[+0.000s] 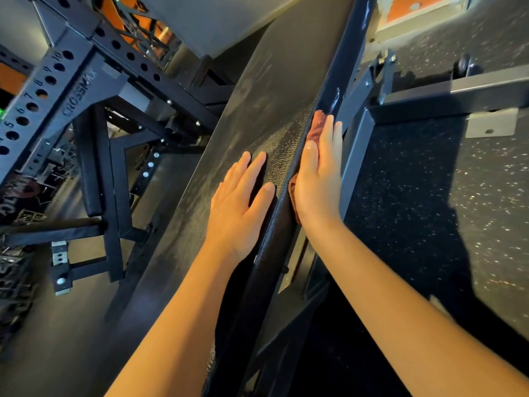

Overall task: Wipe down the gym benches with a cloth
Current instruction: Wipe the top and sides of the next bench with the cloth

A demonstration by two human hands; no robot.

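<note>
L hand (240, 204) flat on bench pad (257, 110); R hand (317, 179), fingers straight, presses cloth (316, 127) vs pad's side.

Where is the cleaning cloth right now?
In the head view, right of centre, the reddish cloth is pressed under the right hand against the side edge of the bench pad; the left hand rests flat on its top.

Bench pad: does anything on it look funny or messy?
Yes. The bench pad has pale, dusty smears on top, beyond the left hand, and whitish scuffs on its side edge beyond the cloth under the right hand. Nothing looks broken.
</note>
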